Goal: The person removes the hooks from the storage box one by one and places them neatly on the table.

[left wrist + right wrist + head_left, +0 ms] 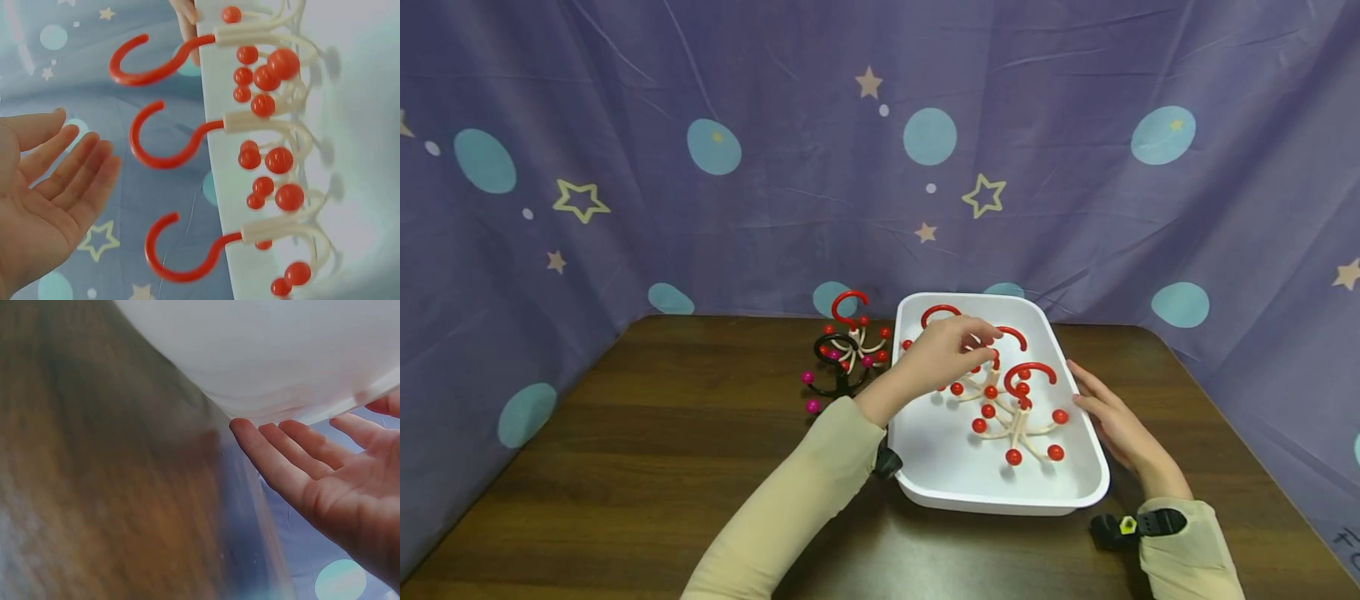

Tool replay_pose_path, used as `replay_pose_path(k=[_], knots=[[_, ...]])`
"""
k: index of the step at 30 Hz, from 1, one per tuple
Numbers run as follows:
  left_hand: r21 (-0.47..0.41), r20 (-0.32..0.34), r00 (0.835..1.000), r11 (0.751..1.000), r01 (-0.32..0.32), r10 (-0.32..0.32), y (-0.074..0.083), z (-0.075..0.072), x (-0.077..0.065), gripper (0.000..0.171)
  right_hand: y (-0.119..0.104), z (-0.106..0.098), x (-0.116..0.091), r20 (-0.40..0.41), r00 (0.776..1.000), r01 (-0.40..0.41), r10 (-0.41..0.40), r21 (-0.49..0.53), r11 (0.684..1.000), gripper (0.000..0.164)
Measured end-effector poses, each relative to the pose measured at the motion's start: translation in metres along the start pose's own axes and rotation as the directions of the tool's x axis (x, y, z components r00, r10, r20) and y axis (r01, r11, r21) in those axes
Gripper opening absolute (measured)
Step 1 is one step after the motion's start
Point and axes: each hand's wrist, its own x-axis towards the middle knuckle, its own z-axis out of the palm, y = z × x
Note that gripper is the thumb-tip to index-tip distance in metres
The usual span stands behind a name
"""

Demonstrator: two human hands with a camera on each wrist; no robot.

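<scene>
In the white plastic tray (pixel 955 483) stand three hooked pieces, each with a red hook on top and curved cream prongs tipped with red balls. The nearest hooked piece (pixel 1022 412) is in the tray's right half. My left hand (pixel 943 354) is over the tray above them and partly covers the rear ones. In the left wrist view its fingers are relaxed and gently bent, apart from the middle hooked piece (pixel 250 122), with nothing in the palm. My right hand (pixel 1120 429) rests fingertips against the tray's right side, fingers nearly straight in the right wrist view.
Left of the tray, another red-hooked piece (pixel 853 340) with cream prongs stands on the brown wooden table (pixel 625 467). In front of it is a black hooked piece (pixel 842 385) with magenta balls, partly behind my left forearm. A purple patterned curtain (pixel 790 208) hangs behind the table.
</scene>
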Motion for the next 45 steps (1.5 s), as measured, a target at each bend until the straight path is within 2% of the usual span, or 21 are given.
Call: replay_pose_path(k=[7, 16, 22, 31, 41, 45], knots=[[0.053, 0.086, 0.995, 0.998, 0.045, -0.049, 0.007, 0.017, 0.010, 0.028, 0.001, 0.000, 0.000, -0.005, 1.000, -0.005, 0.005, -0.004, 1.000, 0.057], [0.041, 0.156, 0.983, 0.995, 0.091, -0.096, 0.013, 0.037, 0.018, 0.030, 0.002, 0.000, 0.002, 0.010, 1.000, 0.019, -0.019, 0.003, 1.000, 0.058], [0.092, 0.167, 0.984, 0.994, 0.053, -0.068, 0.014, 0.042, 0.021, 0.025, 0.003, 0.001, 0.003, 0.023, 0.999, 0.035, -0.036, 0.040, 0.999, 0.058], [0.097, 0.175, 0.982, 0.994, 0.055, -0.072, 0.016, 0.043, 0.020, 0.025, 0.004, 0.001, 0.003, 0.014, 1.000, 0.021, -0.021, 0.020, 1.000, 0.058], [0.119, 0.142, 0.988, 0.992, 0.036, -0.053, 0.020, 0.041, 0.017, 0.023, 0.003, 0.000, 0.001, 0.011, 1.000, 0.010, -0.011, 0.009, 1.000, 0.058], [0.120, 0.129, 0.990, 0.992, 0.032, -0.047, 0.023, 0.038, 0.015, 0.024, 0.007, -0.002, 0.002, 0.014, 0.999, 0.031, -0.031, 0.019, 0.999, 0.060]])
